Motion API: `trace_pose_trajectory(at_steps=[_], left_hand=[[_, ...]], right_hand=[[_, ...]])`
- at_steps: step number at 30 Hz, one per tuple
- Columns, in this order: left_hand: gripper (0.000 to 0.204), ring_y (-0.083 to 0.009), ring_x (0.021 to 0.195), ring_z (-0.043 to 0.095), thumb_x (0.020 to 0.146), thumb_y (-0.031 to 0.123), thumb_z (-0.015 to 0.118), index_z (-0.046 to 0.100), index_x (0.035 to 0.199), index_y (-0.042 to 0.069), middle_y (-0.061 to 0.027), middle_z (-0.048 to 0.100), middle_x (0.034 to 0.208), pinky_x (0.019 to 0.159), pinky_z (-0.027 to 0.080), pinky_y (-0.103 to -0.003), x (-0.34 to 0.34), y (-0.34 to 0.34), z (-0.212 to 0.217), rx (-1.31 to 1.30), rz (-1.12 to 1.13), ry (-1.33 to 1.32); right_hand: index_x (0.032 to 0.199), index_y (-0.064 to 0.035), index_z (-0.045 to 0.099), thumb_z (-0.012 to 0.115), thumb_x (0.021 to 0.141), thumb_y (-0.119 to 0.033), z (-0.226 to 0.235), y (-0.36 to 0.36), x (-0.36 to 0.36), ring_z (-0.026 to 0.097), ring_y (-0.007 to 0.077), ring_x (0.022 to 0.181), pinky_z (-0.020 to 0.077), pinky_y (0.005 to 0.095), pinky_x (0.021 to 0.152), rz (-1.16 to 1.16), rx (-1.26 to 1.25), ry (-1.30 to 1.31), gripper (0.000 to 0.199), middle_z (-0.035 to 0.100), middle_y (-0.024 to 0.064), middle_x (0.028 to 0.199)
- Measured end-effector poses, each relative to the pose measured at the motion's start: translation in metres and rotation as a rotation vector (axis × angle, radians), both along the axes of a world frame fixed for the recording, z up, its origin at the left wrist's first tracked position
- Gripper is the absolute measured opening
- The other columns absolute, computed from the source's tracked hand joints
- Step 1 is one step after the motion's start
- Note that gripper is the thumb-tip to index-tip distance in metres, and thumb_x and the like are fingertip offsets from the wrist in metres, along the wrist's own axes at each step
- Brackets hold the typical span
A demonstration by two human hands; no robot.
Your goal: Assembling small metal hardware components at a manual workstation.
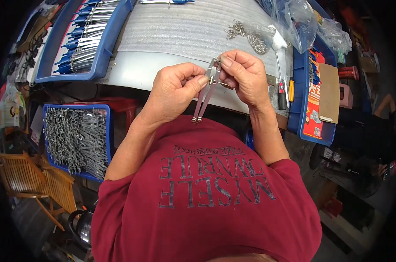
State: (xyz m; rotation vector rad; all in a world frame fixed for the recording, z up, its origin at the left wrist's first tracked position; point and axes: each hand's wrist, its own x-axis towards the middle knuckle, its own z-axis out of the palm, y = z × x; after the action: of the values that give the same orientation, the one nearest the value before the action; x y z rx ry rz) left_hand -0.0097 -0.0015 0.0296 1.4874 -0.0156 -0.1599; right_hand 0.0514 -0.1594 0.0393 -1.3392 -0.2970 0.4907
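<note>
A silvery two-legged metal compass [202, 101] is held up between my hands, just past the table's near edge. Its two narrow legs hang downward, slightly apart, toward my shirt. My left hand [174, 91] pinches it around the middle, by a small brass-coloured part. With thumb and forefinger, my right hand [249, 77] grips its upper end. A thin rod [224, 84] sticks out sideways from the compass toward my right fingers. What lies under the fingertips is hidden.
Loose small screws [236, 29] lie on the foam sheet [163, 30]. A blue tray [103, 61] holds rows of blue-and-silver compasses; a blue crate [109, 139] holds many metal parts. Screwdrivers [291, 91] lie right, beside another blue tray [297, 87]. A wooden folding chair [21, 174] stands left.
</note>
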Motion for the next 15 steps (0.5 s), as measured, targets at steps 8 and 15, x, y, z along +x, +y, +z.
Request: trace_pose_trajectory(at_steps=[8,15], left_hand=[[0.013,-0.0062,0.063,0.051,0.081,0.008,0.052,0.055,0.086,-0.005,-0.0015,0.054,0.071,0.057,0.043,-0.019,-0.0017,-0.0003,-0.0018,0.017,-0.001,0.004],[0.013,-0.0061,0.064,0.05,0.081,0.007,0.052,0.055,0.086,-0.004,-0.001,0.053,0.071,0.058,0.044,-0.02,-0.0004,-0.0014,-0.0008,0.112,-0.032,-0.005]], right_hand=[[0.085,0.0037,0.054,0.052,0.081,-0.012,-0.0028,-0.0004,-0.0003,0.037,0.0048,0.043,0.0279,0.0166,0.039,-0.013,0.021,0.009,0.016,0.052,0.0045,0.059],[0.08,0.0024,0.056,0.056,0.078,-0.011,0.0034,0.0004,0.0017,0.039,0.004,0.045,0.0299,0.0162,0.039,-0.01,-0.096,-0.095,0.013,0.051,0.0017,0.059]])
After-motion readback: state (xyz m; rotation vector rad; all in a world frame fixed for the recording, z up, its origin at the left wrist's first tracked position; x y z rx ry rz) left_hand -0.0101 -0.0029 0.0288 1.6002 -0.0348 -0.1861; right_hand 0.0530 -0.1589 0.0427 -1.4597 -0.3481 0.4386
